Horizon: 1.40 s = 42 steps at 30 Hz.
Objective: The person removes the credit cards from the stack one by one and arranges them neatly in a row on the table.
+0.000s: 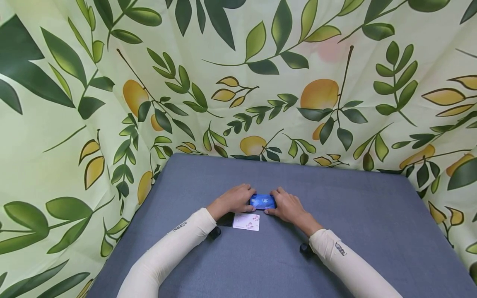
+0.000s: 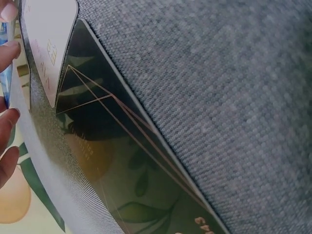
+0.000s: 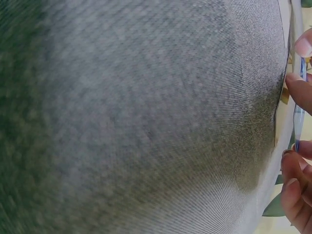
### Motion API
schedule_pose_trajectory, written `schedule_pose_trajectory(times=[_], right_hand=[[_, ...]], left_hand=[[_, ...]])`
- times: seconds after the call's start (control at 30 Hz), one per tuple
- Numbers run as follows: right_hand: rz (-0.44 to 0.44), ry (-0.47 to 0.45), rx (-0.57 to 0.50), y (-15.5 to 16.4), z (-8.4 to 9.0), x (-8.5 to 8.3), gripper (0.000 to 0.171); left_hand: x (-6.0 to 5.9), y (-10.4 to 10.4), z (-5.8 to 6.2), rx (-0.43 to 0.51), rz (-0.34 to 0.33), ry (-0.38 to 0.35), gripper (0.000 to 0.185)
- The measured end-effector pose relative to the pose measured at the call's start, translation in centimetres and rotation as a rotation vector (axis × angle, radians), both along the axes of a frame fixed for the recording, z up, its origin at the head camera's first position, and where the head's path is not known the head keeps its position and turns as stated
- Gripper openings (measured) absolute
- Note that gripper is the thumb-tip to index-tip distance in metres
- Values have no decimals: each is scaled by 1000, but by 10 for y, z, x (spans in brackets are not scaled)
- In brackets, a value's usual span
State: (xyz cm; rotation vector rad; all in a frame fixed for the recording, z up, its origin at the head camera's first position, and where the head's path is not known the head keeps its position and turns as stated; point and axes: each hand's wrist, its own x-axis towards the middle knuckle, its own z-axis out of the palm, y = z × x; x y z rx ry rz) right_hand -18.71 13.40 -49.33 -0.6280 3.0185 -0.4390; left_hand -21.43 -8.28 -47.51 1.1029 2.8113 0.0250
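Observation:
A blue card marked "VIP" (image 1: 262,201) spans the gap between the two hands. Its left end is pinched by the left hand (image 1: 236,199), and the right hand (image 1: 288,205) grips its right end, with each thumb along the near edge. The right wrist view catches the card as a thin bluish edge between fingers. Just in front of the hands lies a white card with a pinkish print (image 1: 246,222). Beside it on the left, partly hidden by the left wrist, is a glossy black card (image 2: 126,141) with thin gold lines.
A grey-blue cloth (image 1: 357,231) covers the tabletop. Behind and to the left hangs a leaf-and-fruit patterned curtain (image 1: 275,120), meeting the table's far edge. Small black wrist cameras (image 1: 305,249) sit under the white sleeves (image 1: 179,244).

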Motion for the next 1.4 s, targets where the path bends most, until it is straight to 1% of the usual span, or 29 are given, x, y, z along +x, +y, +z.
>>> schedule_pose_trajectory(times=[0.27, 0.57, 1.07, 1.4], right_hand=[[-1, 6, 1, 1, 2, 1, 64], [7, 14, -7, 3, 1, 3, 64], [12, 20, -18, 5, 3, 6, 62], [8, 7, -16, 6, 4, 8, 62]], left_hand=[[1, 0, 1, 13, -7, -5, 55], [5, 2, 4, 15, 25, -44, 56], [7, 1, 3, 28, -10, -19, 55], [8, 1, 2, 22, -10, -19, 55]])
